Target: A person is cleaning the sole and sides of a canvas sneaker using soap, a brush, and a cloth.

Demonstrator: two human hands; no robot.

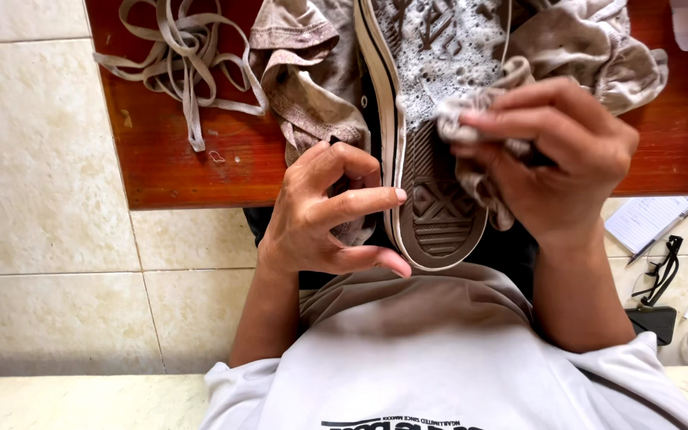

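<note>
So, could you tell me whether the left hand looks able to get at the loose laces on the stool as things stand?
Probably yes, though not right away. The laces lie in the open on the stool, up and to the left of the left hand, with nothing between them. But that hand is busy steadying the shoe, so it would have to let go.

Left hand point(324, 211) steadies an upturned sneaker point(431, 119) with a soapy sole, right hand point(559, 151) presses a grimy cloth point(471, 107) to it; laces point(181, 60) lie far left on the desk point(169, 159).
</note>
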